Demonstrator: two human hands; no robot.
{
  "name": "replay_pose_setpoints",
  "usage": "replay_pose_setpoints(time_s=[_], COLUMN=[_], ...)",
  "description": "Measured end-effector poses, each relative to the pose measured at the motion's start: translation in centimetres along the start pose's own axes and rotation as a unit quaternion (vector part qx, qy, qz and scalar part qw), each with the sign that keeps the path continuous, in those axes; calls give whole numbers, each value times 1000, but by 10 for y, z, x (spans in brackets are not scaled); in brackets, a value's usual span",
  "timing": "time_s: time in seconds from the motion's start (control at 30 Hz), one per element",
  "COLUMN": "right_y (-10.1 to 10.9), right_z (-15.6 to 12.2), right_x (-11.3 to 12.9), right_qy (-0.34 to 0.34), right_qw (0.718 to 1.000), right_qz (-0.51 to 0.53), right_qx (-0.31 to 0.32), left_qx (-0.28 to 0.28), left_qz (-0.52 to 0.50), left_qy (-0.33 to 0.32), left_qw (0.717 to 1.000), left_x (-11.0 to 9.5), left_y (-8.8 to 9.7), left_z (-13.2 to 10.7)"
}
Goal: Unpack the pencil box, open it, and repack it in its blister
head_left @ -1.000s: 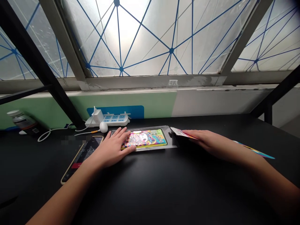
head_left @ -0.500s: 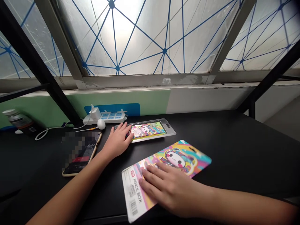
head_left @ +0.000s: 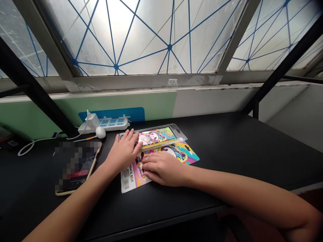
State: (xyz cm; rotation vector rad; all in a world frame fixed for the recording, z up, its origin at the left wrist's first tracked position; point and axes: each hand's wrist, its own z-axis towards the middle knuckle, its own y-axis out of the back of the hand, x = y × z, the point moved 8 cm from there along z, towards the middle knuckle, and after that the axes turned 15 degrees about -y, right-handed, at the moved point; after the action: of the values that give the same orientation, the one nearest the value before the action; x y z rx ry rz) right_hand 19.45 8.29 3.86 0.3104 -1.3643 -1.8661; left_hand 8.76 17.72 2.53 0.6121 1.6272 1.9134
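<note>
My left hand [head_left: 124,150] lies over the left end of a pencil box in a clear plastic blister [head_left: 161,135], its fingers spread on top. Just nearer to me, my right hand [head_left: 165,168] rests flat on a colourful backing card [head_left: 192,155] printed "PENCIL BOX", with a barcode at its left end. The card lies on the desk, and its far edge meets the near edge of the blister; the left hand's forearm side covers part of its corner. Both hands are open, and neither grasps anything.
A phone [head_left: 83,168] in a pale case lies left of my left arm. Behind it stand a white power strip [head_left: 114,123], a plugged-in charger [head_left: 92,120] and a round white object [head_left: 100,132] on a cable. Black frame posts [head_left: 262,82] rise at both sides, before the window.
My right hand has slid the card away from me and leftward, up against the blister. My left hand stays on the blister. The camera view has shifted slightly right.
</note>
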Motion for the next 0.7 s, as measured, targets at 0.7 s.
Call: replay_pose_setpoints(time_s=[0.7], right_y=[49], right_z=[3], right_x=[-144], right_qy=[-208], right_qw=[977], right_qz=[41], right_qx=[8], left_qx=[42], left_qz=[53], left_qy=[-70], left_qw=[995], left_x=[-4], left_y=[1], left_z=[-10])
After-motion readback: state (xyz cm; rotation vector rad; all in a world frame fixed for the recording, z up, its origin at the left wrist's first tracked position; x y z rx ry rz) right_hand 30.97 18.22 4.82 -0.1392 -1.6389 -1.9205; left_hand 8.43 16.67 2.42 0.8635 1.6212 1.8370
